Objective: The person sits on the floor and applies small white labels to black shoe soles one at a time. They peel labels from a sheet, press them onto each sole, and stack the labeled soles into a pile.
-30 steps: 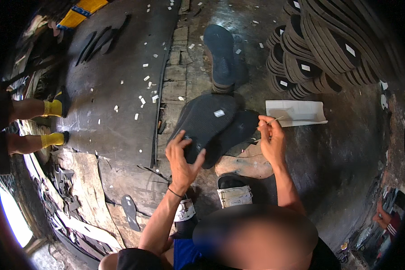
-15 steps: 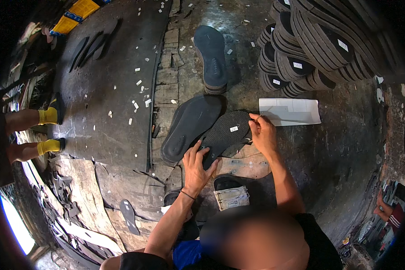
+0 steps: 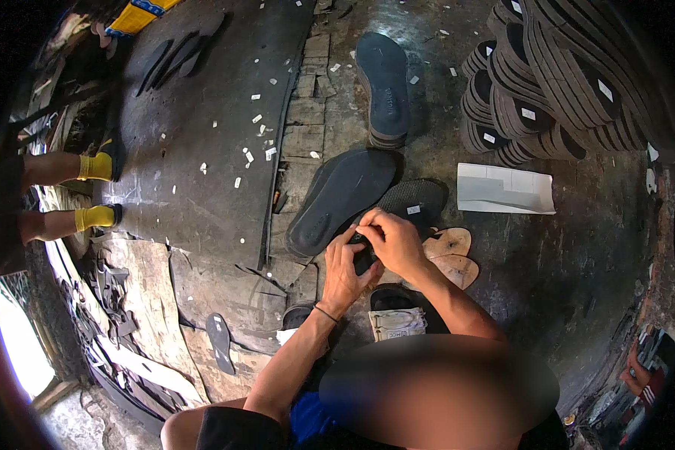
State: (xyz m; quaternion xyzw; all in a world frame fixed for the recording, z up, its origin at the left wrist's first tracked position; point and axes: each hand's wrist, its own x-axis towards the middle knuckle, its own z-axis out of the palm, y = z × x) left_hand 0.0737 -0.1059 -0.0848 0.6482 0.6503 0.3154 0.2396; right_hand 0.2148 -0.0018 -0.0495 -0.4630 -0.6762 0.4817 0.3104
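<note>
A folded white paper sheet [image 3: 506, 198] lies on the scuffed dark floor [image 3: 570, 277], layered grey-brown soles [image 3: 529, 90] heaped beyond it. Left of the sheet sits a black textured sole [image 3: 429, 198]; the right hand [image 3: 397, 244], earlier at its far end, meets the left hand [image 3: 342, 279] holding its near end. Right fingertips bunch together, any held item hidden.

The camera sat on the person's head and looked steeply down to the floor [image 3: 570, 277]. Its view was very wide and round, dark at the corners, with straight edges bent toward the rim. The forearms [image 3: 289, 371] entered from below; the left hand [image 3: 343, 274] and right hand [image 3: 394, 244] were quite near, around the middle. Socks [image 3: 94, 166] appeared farther off, leftward.
</note>
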